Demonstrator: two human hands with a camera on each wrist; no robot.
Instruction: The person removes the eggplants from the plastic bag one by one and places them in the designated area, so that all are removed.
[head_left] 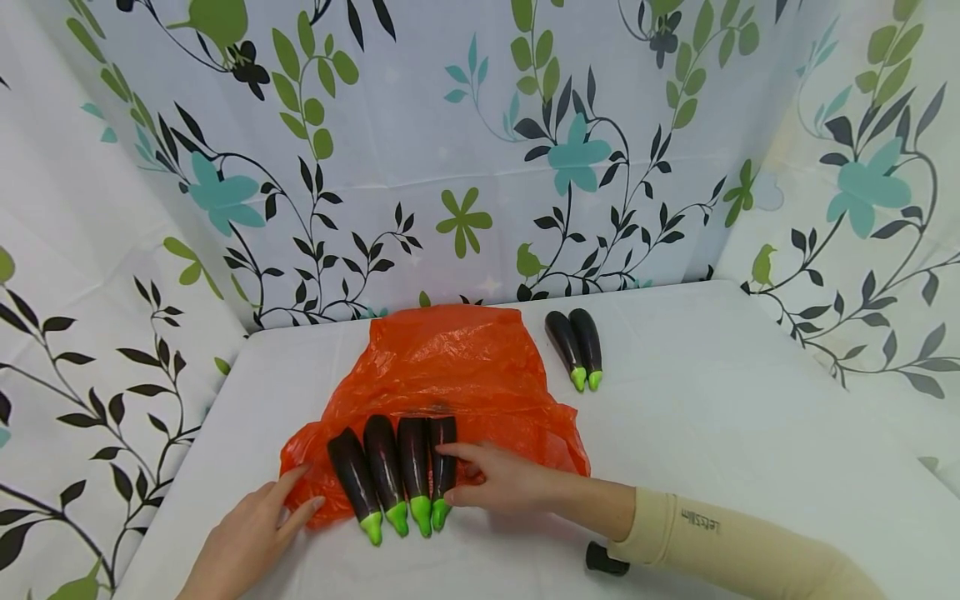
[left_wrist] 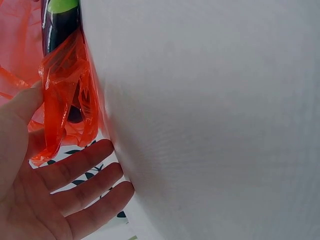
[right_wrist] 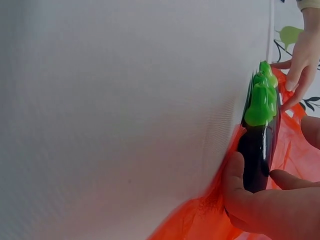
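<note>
Several dark eggplants with green caps lie side by side across the near edge of an orange plastic bag (head_left: 457,358), caps toward me. My right hand (head_left: 502,479) holds the rightmost eggplant (head_left: 442,454), thumb and index finger on opposite sides of it. In the right wrist view the thumb (right_wrist: 234,170) lies along its flank. My left hand (head_left: 251,525) is at the bag's near left corner, left of the leftmost eggplant (head_left: 354,475). In the left wrist view, crumpled orange film overlaps its thumb and index finger, while the other fingers extend loosely.
Two more eggplants (head_left: 576,346) lie together at the back right, beyond the bag. A white cloth (head_left: 712,400) covers the table. Leaf-patterned curtains (head_left: 465,167) hang behind and at both sides. A small black object (head_left: 606,560) shows under the right sleeve.
</note>
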